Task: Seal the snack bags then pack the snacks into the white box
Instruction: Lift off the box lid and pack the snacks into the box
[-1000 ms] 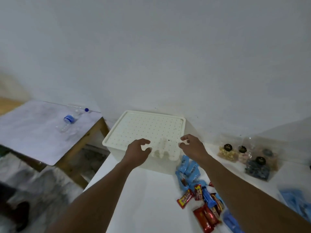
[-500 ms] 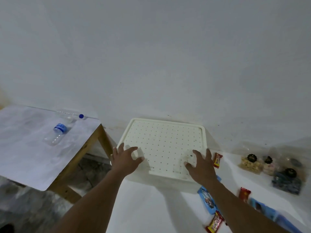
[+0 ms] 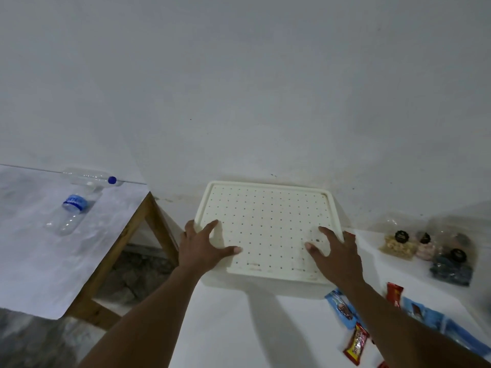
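Head view: left hand [image 3: 202, 251] and right hand [image 3: 336, 254], each grip spread flat, press the white box [image 3: 265, 224] lid's near corners, likely steadying it on the counter [image 3: 239, 328] before packing.

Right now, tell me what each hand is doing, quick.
Left hand: open, fingers spread, resting on the left edge of the box lid, gripping nothing.
Right hand: open, fingers spread, on the lid's right front corner, gripping nothing.

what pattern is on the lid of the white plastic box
A regular grid of small dark dots across the cream-white lid, clearest in the head view.
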Demonstrator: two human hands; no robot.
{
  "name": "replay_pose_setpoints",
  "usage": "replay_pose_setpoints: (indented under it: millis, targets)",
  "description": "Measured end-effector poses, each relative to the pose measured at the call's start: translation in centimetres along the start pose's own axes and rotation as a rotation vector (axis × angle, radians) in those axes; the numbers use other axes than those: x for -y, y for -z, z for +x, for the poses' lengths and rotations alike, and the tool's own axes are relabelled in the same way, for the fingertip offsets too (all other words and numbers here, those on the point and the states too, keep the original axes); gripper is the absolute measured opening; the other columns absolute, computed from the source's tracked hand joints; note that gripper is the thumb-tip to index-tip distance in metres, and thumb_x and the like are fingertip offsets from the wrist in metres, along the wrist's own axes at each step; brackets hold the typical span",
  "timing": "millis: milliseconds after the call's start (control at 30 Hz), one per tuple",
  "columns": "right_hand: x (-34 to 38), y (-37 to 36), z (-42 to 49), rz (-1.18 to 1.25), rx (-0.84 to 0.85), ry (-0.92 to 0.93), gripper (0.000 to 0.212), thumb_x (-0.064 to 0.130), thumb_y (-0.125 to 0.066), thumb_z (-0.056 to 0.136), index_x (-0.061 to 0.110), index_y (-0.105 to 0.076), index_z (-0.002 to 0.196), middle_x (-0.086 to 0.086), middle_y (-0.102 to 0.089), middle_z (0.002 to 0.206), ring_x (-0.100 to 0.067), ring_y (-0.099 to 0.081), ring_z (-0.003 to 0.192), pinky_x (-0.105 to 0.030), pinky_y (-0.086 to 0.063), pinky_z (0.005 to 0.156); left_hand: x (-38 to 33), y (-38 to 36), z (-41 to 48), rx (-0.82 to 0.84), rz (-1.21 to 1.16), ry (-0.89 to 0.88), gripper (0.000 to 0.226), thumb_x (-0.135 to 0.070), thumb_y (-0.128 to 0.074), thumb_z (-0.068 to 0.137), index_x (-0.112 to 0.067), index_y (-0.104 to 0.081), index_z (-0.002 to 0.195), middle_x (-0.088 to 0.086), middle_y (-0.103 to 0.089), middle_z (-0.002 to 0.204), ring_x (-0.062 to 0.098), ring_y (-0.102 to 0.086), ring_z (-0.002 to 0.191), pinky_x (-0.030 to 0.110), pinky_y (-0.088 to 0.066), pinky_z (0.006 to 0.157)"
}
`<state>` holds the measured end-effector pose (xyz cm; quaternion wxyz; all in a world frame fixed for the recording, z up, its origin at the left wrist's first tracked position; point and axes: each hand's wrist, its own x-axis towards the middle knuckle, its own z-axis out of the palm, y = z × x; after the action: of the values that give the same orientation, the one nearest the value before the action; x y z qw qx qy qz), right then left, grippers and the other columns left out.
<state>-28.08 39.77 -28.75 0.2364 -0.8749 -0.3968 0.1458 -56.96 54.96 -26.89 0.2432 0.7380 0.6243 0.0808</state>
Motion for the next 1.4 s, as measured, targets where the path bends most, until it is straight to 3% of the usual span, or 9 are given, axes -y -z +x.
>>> replay_pose_setpoints:
  millis: [133,333,767,1067,1400]
  targets:
    - [0.4,0.3,-0.5,-0.012,-0.074,-0.004,0.058,0.065,-0.060,0.079,0.040,-0.051,0.130,-0.016,-0.042,0.137,-0.035,-0.038,0.129,-0.052,-0.041,0.104,-0.2,0.6,-0.6,-0.043,-0.055,-0.025,0.111,-0.087,-0.069,0.044,-0.044,-0.042,0.142,0.008,-0.020,0.156,0.035,-0.019,0.142,0.052,-0.031,0.112]
    - [1.3,1.4,-1.5,-0.018,-0.126,-0.011,0.058,0.062,-0.064,0.078,0.037,-0.053,0.130,-0.014,-0.045,0.131,-0.033,-0.039,0.124,-0.048,-0.042,0.100,0.0,2.0,-1.4,-0.116,-0.065,-0.073,0.109,-0.090,-0.067,0.043,-0.045,-0.044,0.139,0.008,-0.022,0.156,0.035,-0.019,0.141,0.053,-0.031,0.111]
    - [-0.3,4.9,-10.9,0.133,-0.202,0.088,0.059,0.054,-0.070,0.079,0.033,-0.054,0.132,-0.013,-0.037,0.135,-0.034,-0.037,0.127,-0.046,-0.045,0.099,1.6,3.6,-11.7,-0.213,-0.138,-0.123,0.111,-0.093,-0.065,0.040,-0.045,-0.044,0.138,0.006,-0.020,0.156,0.034,-0.020,0.143,0.055,-0.032,0.112]
    - [-8.3,1.8,-24.0,0.054,-0.139,0.102,0.059,0.058,-0.066,0.079,0.034,-0.052,0.131,-0.015,-0.038,0.138,-0.035,-0.038,0.130,-0.047,-0.042,0.102,6.9,-2.1,-25.8,-0.201,-0.091,-0.057,0.106,-0.091,-0.066,0.042,-0.045,-0.050,0.136,0.004,-0.025,0.153,0.029,-0.021,0.137,0.055,-0.034,0.109]
    - [-14.5,-2.5,-33.0,-0.010,0.113,0.055,0.061,0.060,-0.066,0.079,0.031,-0.054,0.132,-0.015,-0.042,0.132,-0.033,-0.043,0.123,-0.045,-0.047,0.098,12.9,-7.6,-34.8,0.009,-0.020,0.120,0.105,-0.087,-0.070,0.043,-0.044,-0.049,0.136,0.009,-0.021,0.157,0.031,-0.016,0.143,0.051,-0.029,0.114]
